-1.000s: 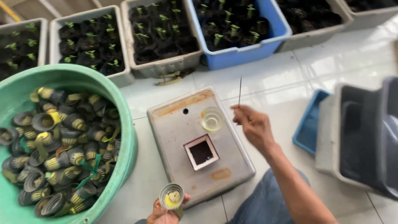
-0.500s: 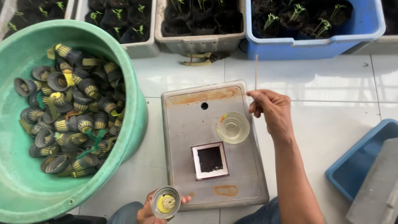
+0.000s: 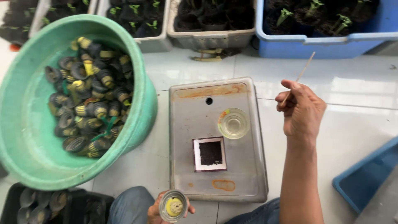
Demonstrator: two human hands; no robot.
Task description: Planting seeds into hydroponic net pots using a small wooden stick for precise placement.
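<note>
The thin stick (image 3: 304, 69) is pinched between the thumb and fingertips of the right hand (image 3: 302, 110). It points up and away, toward the blue tub (image 3: 315, 41) of little green plants at the top. The other fingers of that hand are curled in. The hand is in the air just to the right of the grey metal tray (image 3: 244, 166) on the white tile floor (image 3: 356, 95).

The left hand (image 3: 159, 212) is low at the bottom edge. Its fingers are wrapped around a small round cup (image 3: 173, 205) with a yellow plug inside, held with the open top facing up. Only the fingertips show.

On the tray sits a clear glass dish (image 3: 233, 123), near the right hand. Just below it is a small square white tray (image 3: 209, 154) full of dark soil. The metal tray has orange rust marks and a small hole near its top.

To the left is a big green basin (image 3: 29, 137). It is tipped a bit and holds a heap of black cups (image 3: 89, 108) with yellow in them. Grey bins (image 3: 215, 39) with dark pots stand along the top. A black crate (image 3: 83, 203) with more cups is in the bottom left corner, and a blue lid (image 3: 365, 178) is at the right.
</note>
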